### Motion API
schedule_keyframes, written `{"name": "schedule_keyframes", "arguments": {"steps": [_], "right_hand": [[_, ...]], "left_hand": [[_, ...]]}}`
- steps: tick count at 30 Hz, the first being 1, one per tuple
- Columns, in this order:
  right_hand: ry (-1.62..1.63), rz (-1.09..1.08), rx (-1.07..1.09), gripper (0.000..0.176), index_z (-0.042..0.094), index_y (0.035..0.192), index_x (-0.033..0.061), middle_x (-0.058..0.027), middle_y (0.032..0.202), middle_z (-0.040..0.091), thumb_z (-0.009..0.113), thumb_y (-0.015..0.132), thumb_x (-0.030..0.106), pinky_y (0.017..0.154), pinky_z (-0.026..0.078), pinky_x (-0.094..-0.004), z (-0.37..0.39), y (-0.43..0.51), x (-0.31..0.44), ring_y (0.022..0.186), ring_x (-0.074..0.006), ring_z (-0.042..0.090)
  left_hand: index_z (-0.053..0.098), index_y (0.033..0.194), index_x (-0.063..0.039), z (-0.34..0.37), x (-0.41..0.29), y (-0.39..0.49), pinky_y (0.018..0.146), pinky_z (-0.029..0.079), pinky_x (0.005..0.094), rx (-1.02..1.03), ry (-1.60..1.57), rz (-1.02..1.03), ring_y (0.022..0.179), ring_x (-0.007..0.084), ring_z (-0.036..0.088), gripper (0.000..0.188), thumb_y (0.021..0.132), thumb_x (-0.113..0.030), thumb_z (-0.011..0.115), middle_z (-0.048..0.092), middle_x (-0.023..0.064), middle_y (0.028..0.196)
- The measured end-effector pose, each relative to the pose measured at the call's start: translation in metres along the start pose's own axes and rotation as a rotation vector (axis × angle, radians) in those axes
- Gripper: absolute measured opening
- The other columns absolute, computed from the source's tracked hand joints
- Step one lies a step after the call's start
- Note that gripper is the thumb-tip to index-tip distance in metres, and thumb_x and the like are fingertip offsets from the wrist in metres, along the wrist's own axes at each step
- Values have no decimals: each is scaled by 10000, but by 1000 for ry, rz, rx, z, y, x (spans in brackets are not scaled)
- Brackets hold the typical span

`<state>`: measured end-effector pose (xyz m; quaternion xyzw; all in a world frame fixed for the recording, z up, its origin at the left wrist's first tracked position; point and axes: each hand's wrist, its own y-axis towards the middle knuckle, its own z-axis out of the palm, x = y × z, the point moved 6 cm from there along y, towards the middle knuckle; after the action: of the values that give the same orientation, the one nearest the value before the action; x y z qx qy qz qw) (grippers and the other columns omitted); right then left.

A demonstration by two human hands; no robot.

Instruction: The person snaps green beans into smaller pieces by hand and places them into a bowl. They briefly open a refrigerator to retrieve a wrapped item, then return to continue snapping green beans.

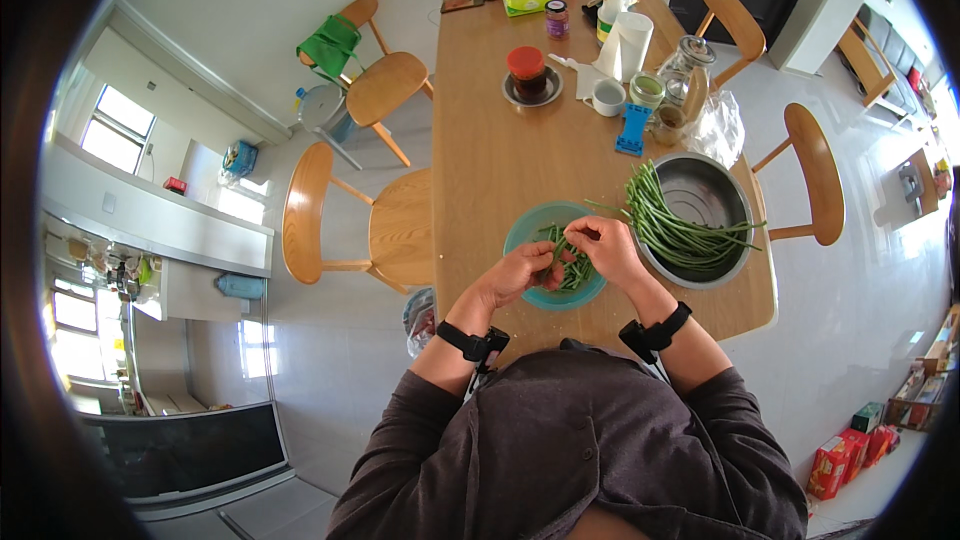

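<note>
Over a turquoise bowl (523, 231) on the wooden table, my left hand (526, 270) grips a few green stems (557, 249) that look like long beans or garlic scapes. My right hand (606, 244) pinches the upper end of the same stems between thumb and fingers. Short cut pieces (577, 274) of the green vegetable lie in the bowl, partly hidden beneath my hands. To the right stands a stainless steel basin (694, 191) with a heap of long uncut stems (667, 229) along its left and front side. Some stem ends stick out over the rim.
Beyond the bowls stand a blue plastic stand (634, 129), a white mug (606, 97), a glass pitcher (686, 64), a paper roll (634, 45) and a red-lidded jar (527, 71) in a metal dish. Wooden chairs (401, 221) flank the table (487, 157). A bagged bin (420, 322) sits at its left.
</note>
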<state>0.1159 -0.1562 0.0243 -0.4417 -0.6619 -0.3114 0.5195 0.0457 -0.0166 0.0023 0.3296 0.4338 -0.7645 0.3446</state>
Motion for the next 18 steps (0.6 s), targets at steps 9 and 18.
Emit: {"name": "schedule_keyframes", "arguments": {"steps": [9, 18], "right_hand": [[-94, -229, -84, 75, 681, 878, 14, -114, 776, 664, 661, 818, 53, 632, 495, -341, 6, -2, 23, 698, -238, 635], [-101, -387, -181, 88, 662, 924, 6, -141, 817, 620, 641, 839, 18, 611, 488, -339, 5, -17, 47, 691, -272, 609]], "left_hand": [[562, 973, -74, -8, 8, 9, 546, 314, 213, -60, -5, -2, 603, 49, 399, 146, 969, -125, 425, 473, -40, 721], [527, 1075, -60, -26, 3, 8, 662, 442, 253, -253, -171, 200, 702, 98, 509, 162, 976, -106, 408, 545, 18, 818]]}}
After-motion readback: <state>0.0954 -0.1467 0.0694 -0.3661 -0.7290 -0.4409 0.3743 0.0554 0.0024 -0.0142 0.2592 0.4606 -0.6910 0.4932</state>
